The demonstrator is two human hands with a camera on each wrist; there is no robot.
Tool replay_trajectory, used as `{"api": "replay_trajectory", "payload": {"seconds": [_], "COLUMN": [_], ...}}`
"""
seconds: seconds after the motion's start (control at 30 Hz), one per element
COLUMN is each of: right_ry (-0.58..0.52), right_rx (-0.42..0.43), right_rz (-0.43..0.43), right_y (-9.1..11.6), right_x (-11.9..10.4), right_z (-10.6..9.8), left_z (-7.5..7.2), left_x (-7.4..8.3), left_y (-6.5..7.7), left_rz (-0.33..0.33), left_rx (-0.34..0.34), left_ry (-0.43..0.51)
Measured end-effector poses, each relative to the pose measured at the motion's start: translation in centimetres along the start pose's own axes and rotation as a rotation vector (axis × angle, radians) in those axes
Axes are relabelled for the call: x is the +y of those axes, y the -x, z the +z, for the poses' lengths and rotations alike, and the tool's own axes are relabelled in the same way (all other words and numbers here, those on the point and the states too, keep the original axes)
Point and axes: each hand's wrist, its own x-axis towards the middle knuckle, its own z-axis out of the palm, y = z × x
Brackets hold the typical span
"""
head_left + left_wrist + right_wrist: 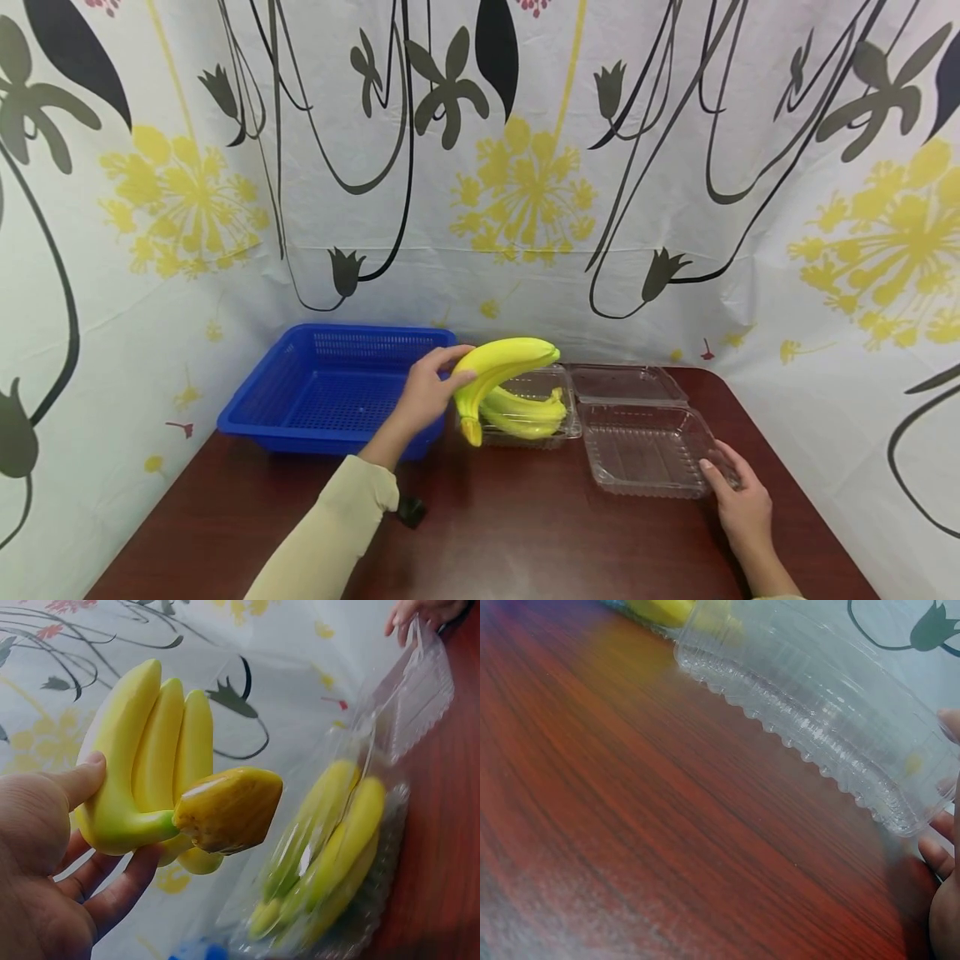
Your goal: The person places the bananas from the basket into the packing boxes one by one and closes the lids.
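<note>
My left hand grips a bunch of yellow bananas, thumb on one side and fingers beneath, held up in the air. In the left wrist view the bunch shows its brownish stem end toward the camera. Behind it, a clear plastic box with another banana bunch inside stands on the table. To the right lies an open clear clamshell box, its lid folded back toward the wall. My right hand pinches this box's near right corner, thumb on the inner side; the right wrist view shows only some fingers.
A blue plastic basket with perforated walls stands at the back left of the dark red wooden table. A small black object lies near the left sleeve. A patterned curtain hangs directly behind.
</note>
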Motion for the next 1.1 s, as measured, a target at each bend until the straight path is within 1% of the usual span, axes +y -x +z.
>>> {"api": "replay_trajectory", "payload": {"seconds": [0.17, 0.33, 0.43, 0.53, 0.67, 0.77, 0.87, 0.97, 1.1], "right_ry": [0.023, 0.033, 0.04, 0.027, 0.04, 0.047, 0.033, 0.026, 0.023], "right_rx": [0.007, -0.017, -0.03, -0.021, -0.003, -0.02, -0.032, -0.027, -0.008], "right_rz": [-0.001, -0.022, -0.039, -0.042, -0.051, -0.055, -0.044, -0.037, -0.047], "right_y": [0.0, 0.2, 0.3, 0.3, 0.3, 0.3, 0.5, 0.5, 0.3], "right_x": [-0.1, -0.2, -0.3, -0.3, -0.4, -0.4, -0.4, -0.2, -0.1], "right_z": [0.1, 0.2, 0.1, 0.1, -0.1, 0.0, 0.1, 0.1, -0.2], "left_z": [2.1, 4.6, 6.4, 8.3, 11.0, 12.8, 14.3, 15.4, 16.7], "left_x": [0.4, 0.6, 0.7, 1.1, 2.0, 2.4, 2.5, 2.5, 2.8], "left_y": [0.3, 0.8, 1.2, 1.5, 2.0, 2.5, 2.8, 3.1, 3.3], "left_rz": [0.014, 0.015, 0.025, 0.036, 0.031, -0.003, -0.042, -0.062, -0.111], "left_rx": [-0.022, -0.027, -0.011, 0.011, 0.038, 0.054, 0.066, 0.064, 0.055], "left_ry": [0.046, 0.071, 0.09, 0.13, 0.219, 0.272, 0.303, 0.319, 0.347]}}
